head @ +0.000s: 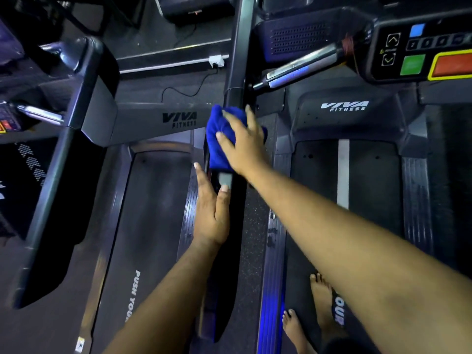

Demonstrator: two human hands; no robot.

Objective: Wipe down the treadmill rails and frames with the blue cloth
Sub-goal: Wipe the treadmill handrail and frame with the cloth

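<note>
Much of the scene is dim. The control console with green and red pads (424, 54) is cut off at the 2 o'clock edge of the frame, its small key labels too blurred to be read. The belt lettering on the left treadmill's dark running belt (143, 226) is cut by the forearm; only "PUSH YOU" is made out. The part of the dark upright frame post (238, 47) under the cloth is hidden, and its lower run toward 6 o'clock is lost in shadow between the two arms. Two bare feet (306, 318) are seen at 5 o'clock, partly masked by the right forearm.

The folded blue cloth (217, 139) lies just above frame centre, pressed flat against the post where the post meets the grey "VIVA FITNESS" motor cover (153, 121).

The right hand (244, 143) is reached in from 4 o'clock with the arm fully stretched; its fingers (224, 116) are spread and nearly straight over the cloth, pressing rather than clenching.

The left hand (212, 210) is reached in from 7 o'clock, just below the cloth. Its thumb lies along the post beside a small grey tab (225, 179), and the other fingers run down the post's left side, bracing it. Whether those fingers wrap behind the post cannot be told.
</note>
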